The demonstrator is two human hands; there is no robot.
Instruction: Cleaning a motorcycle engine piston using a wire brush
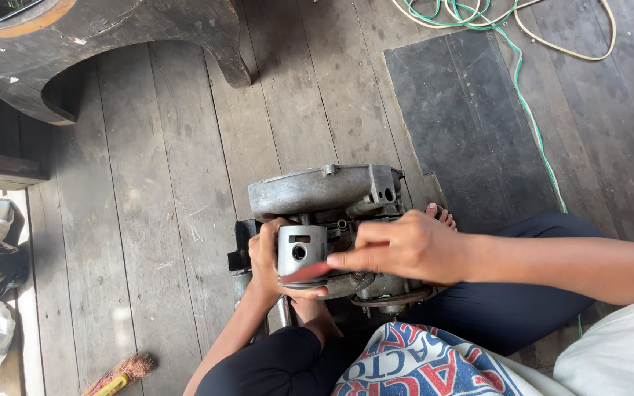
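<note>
Nearest the camera, a patterned cloth [423,367] in red, white and blue lies across the person's lap, above dark trousers [508,308]. Just beyond it the left hand [269,268] cups a grey metal piston [301,253] from the side and below, its fingers [310,292] curled around the lower skirt and clamped on it. The right hand [405,246] reaches across from the right, fingers held flat and together, their tips touching the piston's side; it does not appear to grip anything. The piston stands upright directly in front of a dull grey engine casing [324,191], which rests on the plank floor [148,183] between the person's legs, with bare toes [442,215] showing just past it.

The piston looks rigid and light for its bulk, a hollow cast part with a smooth, possibly oily wall that could slip; the skirt, gripped around its sides, seems the safest place to hold, away from the ring grooves near the crown. The casing looks heavy and awkward.

A dark rubber mat [464,117] and green and cream cables [522,22] lie further back, and a broom [122,374] lies at lower left.
</note>
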